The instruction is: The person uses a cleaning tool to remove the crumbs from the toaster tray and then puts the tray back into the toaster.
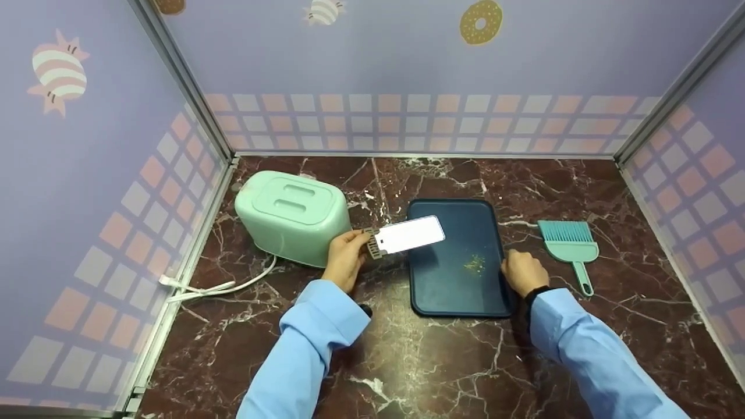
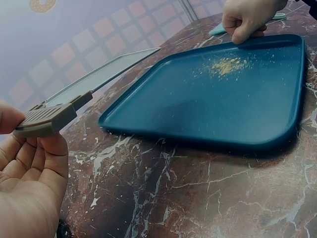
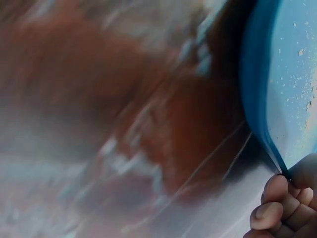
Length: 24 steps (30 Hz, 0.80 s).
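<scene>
My left hand pinches the brown ribbed handle of a flat, pale crumb tray, thumb on top and fingers beneath in the left wrist view. The crumb tray points right, its far end above a dark blue serving tray. On the serving tray lies a patch of yellowish crumbs. At its right edge my right hand grips the rim, between thumb and curled fingers in the right wrist view. Just left of my left hand stands a mint-green toaster, upright, with two slot shapes on top.
A small mint brush and dustpan lies right of the serving tray. The toaster's white cord runs to the left wall. Patterned walls close in the brown marbled tabletop at the back and both sides.
</scene>
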Tool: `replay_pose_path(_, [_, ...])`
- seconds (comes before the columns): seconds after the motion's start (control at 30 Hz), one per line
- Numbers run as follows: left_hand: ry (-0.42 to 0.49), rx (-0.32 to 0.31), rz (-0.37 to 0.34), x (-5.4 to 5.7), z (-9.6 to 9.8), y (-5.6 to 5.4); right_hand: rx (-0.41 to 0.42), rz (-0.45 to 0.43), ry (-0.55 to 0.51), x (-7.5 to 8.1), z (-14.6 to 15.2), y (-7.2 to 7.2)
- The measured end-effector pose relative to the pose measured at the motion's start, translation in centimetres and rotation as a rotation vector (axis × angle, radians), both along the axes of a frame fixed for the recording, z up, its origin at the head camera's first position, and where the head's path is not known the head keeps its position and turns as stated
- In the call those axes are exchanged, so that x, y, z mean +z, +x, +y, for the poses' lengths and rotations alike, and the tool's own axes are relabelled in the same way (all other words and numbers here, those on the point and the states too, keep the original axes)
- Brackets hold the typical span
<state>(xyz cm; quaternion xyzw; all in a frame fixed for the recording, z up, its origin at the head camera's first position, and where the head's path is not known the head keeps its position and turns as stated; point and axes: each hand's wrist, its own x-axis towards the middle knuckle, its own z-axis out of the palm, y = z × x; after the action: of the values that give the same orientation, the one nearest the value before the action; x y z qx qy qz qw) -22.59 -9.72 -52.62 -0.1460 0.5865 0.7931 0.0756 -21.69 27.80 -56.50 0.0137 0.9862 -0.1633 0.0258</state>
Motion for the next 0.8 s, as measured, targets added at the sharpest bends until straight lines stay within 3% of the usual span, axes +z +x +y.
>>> replay_pose_path(0.5, [0.046,0.007,0.003,0.0,0.7,-0.2,-0.053,0.051,0.017,0.3,4.8,0.5])
replay_pose_path(0.63, [0.078,0.036,-0.005,0.2,1.2,-0.2,-0.088,0.119,-0.038,0.9,4.5,0.1])
replay_pose_path(0.8, [0.119,0.042,0.010,0.4,2.1,0.0,-0.052,0.168,-0.150,2.3,1.8,-0.6])
